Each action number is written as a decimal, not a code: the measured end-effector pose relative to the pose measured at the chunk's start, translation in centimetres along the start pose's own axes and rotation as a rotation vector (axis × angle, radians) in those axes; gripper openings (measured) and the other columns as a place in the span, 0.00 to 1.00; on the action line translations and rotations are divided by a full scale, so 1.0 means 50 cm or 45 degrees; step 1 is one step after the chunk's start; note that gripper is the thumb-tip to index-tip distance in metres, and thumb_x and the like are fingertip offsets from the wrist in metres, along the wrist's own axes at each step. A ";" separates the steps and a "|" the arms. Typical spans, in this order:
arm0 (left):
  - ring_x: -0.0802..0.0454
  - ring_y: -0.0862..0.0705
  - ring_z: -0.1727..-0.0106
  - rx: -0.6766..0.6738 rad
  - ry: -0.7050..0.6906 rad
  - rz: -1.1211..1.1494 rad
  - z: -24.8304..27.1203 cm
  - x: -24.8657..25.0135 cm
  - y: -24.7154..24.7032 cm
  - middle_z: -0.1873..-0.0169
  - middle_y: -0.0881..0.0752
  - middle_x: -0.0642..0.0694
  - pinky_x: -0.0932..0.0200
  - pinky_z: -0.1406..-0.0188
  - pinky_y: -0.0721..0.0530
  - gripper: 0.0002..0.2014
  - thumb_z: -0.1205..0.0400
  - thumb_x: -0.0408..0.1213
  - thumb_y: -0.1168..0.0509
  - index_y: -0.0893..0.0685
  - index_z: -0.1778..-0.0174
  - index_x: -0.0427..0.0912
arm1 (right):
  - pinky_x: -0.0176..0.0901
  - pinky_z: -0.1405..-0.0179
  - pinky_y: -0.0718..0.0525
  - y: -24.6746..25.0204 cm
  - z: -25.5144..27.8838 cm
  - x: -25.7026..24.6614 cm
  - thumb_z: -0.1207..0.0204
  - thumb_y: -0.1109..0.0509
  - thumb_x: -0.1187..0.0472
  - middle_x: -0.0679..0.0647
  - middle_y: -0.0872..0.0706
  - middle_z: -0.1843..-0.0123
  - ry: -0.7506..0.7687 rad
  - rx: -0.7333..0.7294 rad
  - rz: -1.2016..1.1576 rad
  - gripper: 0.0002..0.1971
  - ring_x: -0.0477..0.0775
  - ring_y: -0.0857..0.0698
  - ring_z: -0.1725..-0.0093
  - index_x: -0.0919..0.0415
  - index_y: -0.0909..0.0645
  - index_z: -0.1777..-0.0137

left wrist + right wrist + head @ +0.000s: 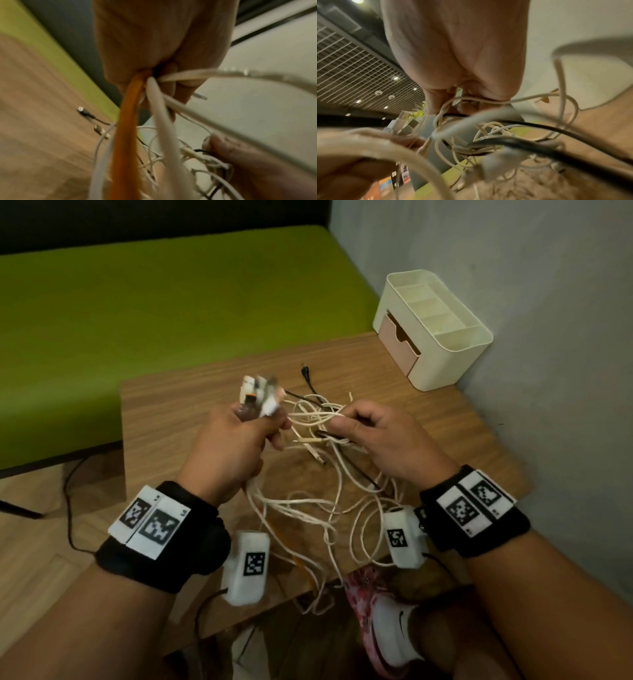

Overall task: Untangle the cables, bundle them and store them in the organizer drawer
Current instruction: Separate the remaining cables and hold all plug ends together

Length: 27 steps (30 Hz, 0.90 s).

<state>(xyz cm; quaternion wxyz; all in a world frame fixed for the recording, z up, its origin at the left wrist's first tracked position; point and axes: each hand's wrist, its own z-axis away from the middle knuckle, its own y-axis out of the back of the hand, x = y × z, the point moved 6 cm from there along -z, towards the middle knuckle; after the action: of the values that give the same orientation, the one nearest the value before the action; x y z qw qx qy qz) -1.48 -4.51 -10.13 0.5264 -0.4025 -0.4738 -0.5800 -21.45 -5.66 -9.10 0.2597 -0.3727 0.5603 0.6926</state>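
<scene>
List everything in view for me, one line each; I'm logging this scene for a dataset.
cables: tangled mass, mostly white, some black, one orange; over the table, held up by both hands
black plug: one, lying on the table
organizer: one, cream, pink drawer shut; table's far right corner
table: one, wood
bench: one, green, behind the table
left hand: grips cable ends
right hand: pinches strands
</scene>
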 end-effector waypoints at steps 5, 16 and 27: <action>0.66 0.31 0.84 0.049 -0.215 -0.442 0.003 0.012 -0.022 0.86 0.24 0.63 0.68 0.81 0.35 0.10 0.19 0.35 0.29 0.15 0.66 0.43 | 0.37 0.58 0.27 -0.035 -0.002 -0.005 0.21 0.27 0.52 0.43 0.16 0.58 0.272 -0.074 0.444 0.09 0.46 0.20 0.58 0.57 0.11 0.52; 0.62 0.27 0.80 -0.192 -0.327 -0.478 0.005 0.025 -0.064 0.81 0.21 0.56 0.57 0.75 0.31 0.11 0.19 0.35 0.30 0.15 0.68 0.46 | 0.38 0.64 0.25 -0.027 -0.004 -0.004 0.26 0.24 0.49 0.46 0.16 0.56 0.119 -0.041 0.334 0.10 0.44 0.19 0.58 0.53 0.16 0.51; 0.61 0.43 0.84 -0.105 -0.157 0.948 0.004 0.083 0.070 0.81 0.39 0.56 0.71 0.91 0.46 0.18 0.11 0.44 0.45 0.22 0.67 0.47 | 0.52 0.49 0.17 -0.075 0.004 0.071 0.22 0.38 0.32 0.58 0.17 0.34 -0.073 -0.266 0.558 0.31 0.62 0.14 0.43 0.44 0.44 0.26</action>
<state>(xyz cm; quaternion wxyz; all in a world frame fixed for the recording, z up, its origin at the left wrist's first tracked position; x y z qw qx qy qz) 1.46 -5.25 -5.65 0.6551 -0.6021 -0.3021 -0.3423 -20.65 -4.78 -14.12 0.0790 -0.2472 0.5456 0.7968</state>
